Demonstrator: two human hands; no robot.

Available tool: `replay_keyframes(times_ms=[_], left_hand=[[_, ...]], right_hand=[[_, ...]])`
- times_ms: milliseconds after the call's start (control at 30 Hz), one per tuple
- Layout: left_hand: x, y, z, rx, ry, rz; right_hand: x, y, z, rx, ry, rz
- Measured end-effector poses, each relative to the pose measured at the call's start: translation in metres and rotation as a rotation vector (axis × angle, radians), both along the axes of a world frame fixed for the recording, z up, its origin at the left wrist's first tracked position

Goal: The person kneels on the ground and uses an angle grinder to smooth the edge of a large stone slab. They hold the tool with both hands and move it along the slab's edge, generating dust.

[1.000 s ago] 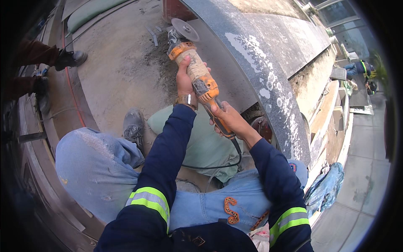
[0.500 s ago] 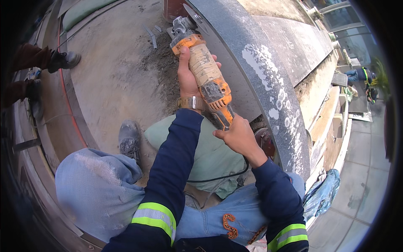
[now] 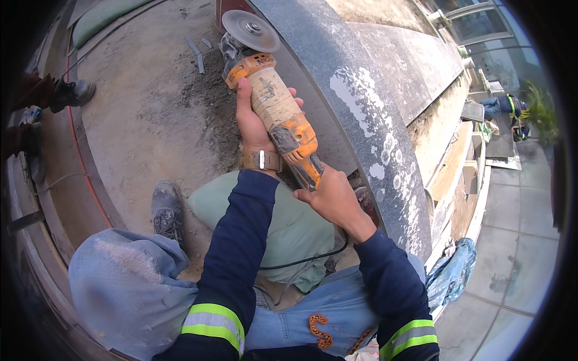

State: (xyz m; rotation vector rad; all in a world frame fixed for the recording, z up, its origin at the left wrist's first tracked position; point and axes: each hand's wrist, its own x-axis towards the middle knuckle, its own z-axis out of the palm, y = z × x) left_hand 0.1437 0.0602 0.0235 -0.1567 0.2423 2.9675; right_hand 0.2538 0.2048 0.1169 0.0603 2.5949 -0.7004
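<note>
An orange angle grinder (image 3: 284, 115), its body wrapped in dusty tan tape, is held in both my hands. My left hand (image 3: 256, 123) cradles the taped body from beneath, the thumb along one side and fingertips showing on the other. Round the rear handle closes my right hand (image 3: 335, 197). At the far end the round grey cutting disc (image 3: 251, 30) faces up, close to the edge of a curved grey stone slab (image 3: 367, 114). White patches mark the slab's top. A black cord (image 3: 301, 261) runs below my right hand.
A pale green sack (image 3: 265, 222) lies between my legs. Stone slivers (image 3: 195, 53) and dirt lie on the dusty ground. Another person's shoes (image 3: 73, 94) stand at left, near an orange cord (image 3: 82, 144). Blue plastic (image 3: 453, 271) lies at right; a person (image 3: 512, 108) is farther off.
The grinder has rolled in my hands, so its disc, earlier nearly edge-on beside the slab, now shows its flat face. The whole view has shifted slightly.
</note>
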Motion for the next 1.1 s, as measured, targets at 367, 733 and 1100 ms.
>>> replay_keyframes(times_ms=[367,733,1100], left_hand=[[0.011,0.012,-0.003,-0.114,-0.107,0.048],[0.005,0.016,-0.005,-0.076,-0.079,0.004],[-0.001,0.018,-0.014,-0.054,-0.062,-0.037]], right_hand=[[0.009,-0.001,-0.016,0.061,0.078,-0.02],[0.01,-0.002,-0.017,0.07,0.125,-0.05],[0.008,-0.001,-0.01,0.083,0.098,-0.038]])
